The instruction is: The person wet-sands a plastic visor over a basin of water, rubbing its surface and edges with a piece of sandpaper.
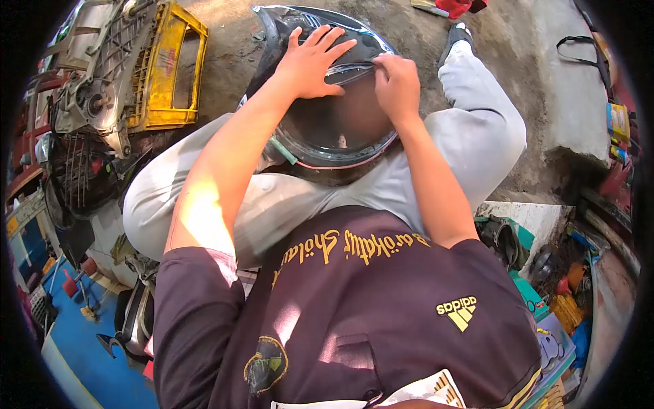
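Observation:
A glossy black, curved shell with a rounded dark panel (327, 126) lies between my legs; it looks like a motorcycle headlight cowl, though I cannot be sure of the kind. My left hand (310, 65) rests on its upper part, fingers spread wide, palm down. At the upper right rim is my right hand (397, 85), with its thumb and fingers drawn together in a pinch. What sits in that pinch, if anything, is hidden. A small pale green piece (283, 151) lies against the lower left rim.
A yellow plastic crate (155, 117) and a metal engine casing (102, 102) stand at the left. Tools lie on a blue surface (95, 341) at lower left. Assorted parts and boxes (552, 300) crowd the right. A concrete ledge (575, 102) rises at upper right.

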`<state>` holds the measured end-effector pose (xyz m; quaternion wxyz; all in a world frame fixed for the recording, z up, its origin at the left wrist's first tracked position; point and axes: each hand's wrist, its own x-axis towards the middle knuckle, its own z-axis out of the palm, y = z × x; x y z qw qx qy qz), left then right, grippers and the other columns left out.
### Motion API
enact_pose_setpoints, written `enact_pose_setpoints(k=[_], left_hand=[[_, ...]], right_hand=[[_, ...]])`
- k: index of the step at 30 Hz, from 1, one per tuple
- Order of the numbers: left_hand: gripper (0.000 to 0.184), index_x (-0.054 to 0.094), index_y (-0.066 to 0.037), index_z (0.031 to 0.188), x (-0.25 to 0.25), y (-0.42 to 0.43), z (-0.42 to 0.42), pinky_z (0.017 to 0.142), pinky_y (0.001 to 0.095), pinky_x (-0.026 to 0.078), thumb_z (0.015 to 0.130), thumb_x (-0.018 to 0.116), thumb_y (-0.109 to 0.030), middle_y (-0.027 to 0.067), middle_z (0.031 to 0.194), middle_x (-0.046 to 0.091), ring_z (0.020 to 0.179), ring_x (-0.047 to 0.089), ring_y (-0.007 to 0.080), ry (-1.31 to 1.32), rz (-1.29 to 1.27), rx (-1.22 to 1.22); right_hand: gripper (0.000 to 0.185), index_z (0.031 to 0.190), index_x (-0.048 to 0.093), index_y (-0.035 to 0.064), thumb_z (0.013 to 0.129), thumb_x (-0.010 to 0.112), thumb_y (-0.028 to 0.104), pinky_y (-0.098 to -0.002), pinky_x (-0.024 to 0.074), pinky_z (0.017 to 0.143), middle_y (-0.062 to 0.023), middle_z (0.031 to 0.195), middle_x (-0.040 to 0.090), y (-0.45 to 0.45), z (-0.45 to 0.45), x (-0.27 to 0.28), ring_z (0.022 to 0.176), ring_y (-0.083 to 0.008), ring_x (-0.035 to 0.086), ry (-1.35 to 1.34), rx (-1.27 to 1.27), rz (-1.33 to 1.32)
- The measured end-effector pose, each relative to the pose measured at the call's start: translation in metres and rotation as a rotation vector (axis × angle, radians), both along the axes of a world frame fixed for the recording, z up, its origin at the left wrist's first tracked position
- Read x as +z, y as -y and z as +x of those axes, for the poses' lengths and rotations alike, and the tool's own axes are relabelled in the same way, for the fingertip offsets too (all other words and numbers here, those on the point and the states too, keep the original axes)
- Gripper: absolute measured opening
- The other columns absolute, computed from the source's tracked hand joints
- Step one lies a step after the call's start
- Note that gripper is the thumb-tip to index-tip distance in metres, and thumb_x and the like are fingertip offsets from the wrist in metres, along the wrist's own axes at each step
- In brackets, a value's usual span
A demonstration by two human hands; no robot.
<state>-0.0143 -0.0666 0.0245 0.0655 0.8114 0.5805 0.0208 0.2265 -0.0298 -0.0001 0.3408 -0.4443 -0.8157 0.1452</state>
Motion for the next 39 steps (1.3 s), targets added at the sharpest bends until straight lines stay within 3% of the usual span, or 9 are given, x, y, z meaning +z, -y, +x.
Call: enact_pose_setpoints(k=[11,13,19,21,23,24,29,32,39], left_hand=[[0.111,0.031,-0.04,0.172,-0.007,0.0,-0.003,0.127,0.0713,0.019,0.079,0.087,-0.064,0.0038,0.18,0.03,0.167,0.026,0.0277,-0.048,-0.023,-0.021],[0.088,0.053,-0.037,0.16,-0.016,0.0,-0.001,0.122,0.0666,0.026,0.082,0.084,-0.064,0.004,0.166,0.048,0.159,0.039,0.0267,0.129,0.21,0.003],[0.047,0.076,-0.029,0.12,-0.006,-0.034,0.0,0.104,0.0561,0.036,0.091,0.077,-0.066,-0.0018,0.124,0.063,0.132,0.055,0.0245,0.21,0.082,0.188],[0.052,0.073,-0.032,0.133,-0.006,-0.033,0.002,0.111,0.0592,0.035,0.094,0.072,-0.067,0.0013,0.137,0.064,0.14,0.053,0.0276,0.11,-0.005,0.202],[0.059,0.062,-0.036,0.15,-0.017,-0.028,0.006,0.118,0.0586,0.033,0.099,0.068,-0.065,0.0054,0.151,0.061,0.148,0.049,0.032,0.052,0.376,0.128],[0.064,0.053,-0.039,0.16,-0.017,-0.027,0.006,0.124,0.0613,0.031,0.102,0.061,-0.066,0.0046,0.166,0.052,0.156,0.043,0.0318,-0.032,0.335,0.141],[0.065,0.052,-0.039,0.162,-0.019,-0.03,0.005,0.127,0.0658,0.028,0.104,0.057,-0.068,0.0026,0.173,0.045,0.161,0.039,0.0305,-0.009,0.148,0.14],[0.066,0.051,-0.039,0.162,-0.014,-0.033,0.006,0.128,0.067,0.027,0.104,0.054,-0.07,0.0032,0.174,0.043,0.161,0.037,0.0309,-0.01,0.123,0.142],[0.065,0.053,-0.037,0.162,-0.019,-0.03,0.013,0.127,0.0672,0.029,0.105,0.053,-0.069,0.0033,0.173,0.045,0.161,0.038,0.0311,-0.02,0.166,0.127]], right_hand=[[0.017,0.105,0.079,0.0064,0.089,0.074,0.007,-0.0462,0.0533,0.097,-0.0112,0.113,0.079,-0.006,0.002,-0.002,0.106,-0.0363,0.069,0.004,-0.038,0.009],[0.016,0.105,0.079,0.0067,0.091,0.072,0.007,-0.047,0.0528,0.096,-0.0114,0.11,0.08,-0.01,0.004,0.0,0.104,-0.0368,0.069,-0.011,-0.137,-0.023],[0.021,0.107,0.08,0.0069,0.087,0.076,0.004,-0.0468,0.0545,0.097,-0.0125,0.112,0.08,0.011,-0.001,0.002,0.106,-0.0379,0.07,-0.037,0.023,-0.073],[0.021,0.107,0.08,0.0069,0.087,0.076,0.005,-0.0464,0.0546,0.098,-0.0121,0.113,0.08,0.015,-0.002,0.0,0.106,-0.0376,0.07,-0.057,0.011,-0.084],[0.02,0.107,0.08,0.0068,0.088,0.076,0.005,-0.0459,0.0547,0.098,-0.0118,0.114,0.08,0.01,-0.001,-0.002,0.106,-0.0373,0.07,-0.079,0.001,-0.103],[0.02,0.108,0.08,0.007,0.088,0.076,0.005,-0.0455,0.0549,0.098,-0.0114,0.114,0.08,0.005,0.001,-0.003,0.107,-0.0369,0.07,-0.053,-0.042,-0.103],[0.018,0.109,0.081,0.0055,0.091,0.078,0.008,-0.043,0.0563,0.101,-0.0115,0.12,0.08,0.01,0.009,0.019,0.111,-0.0346,0.072,-0.041,-0.015,-0.18],[0.017,0.112,0.081,0.0036,0.095,0.078,0.006,-0.0392,0.0569,0.103,-0.0123,0.123,0.08,0.032,0.023,0.078,0.116,-0.0308,0.074,-0.265,-0.107,-0.292],[0.019,0.118,0.079,0.0015,0.1,0.075,0.0,-0.0316,0.0553,0.102,-0.0088,0.118,0.081,0.059,0.083,0.171,0.112,-0.0171,0.074,-0.288,-0.105,-0.315]])
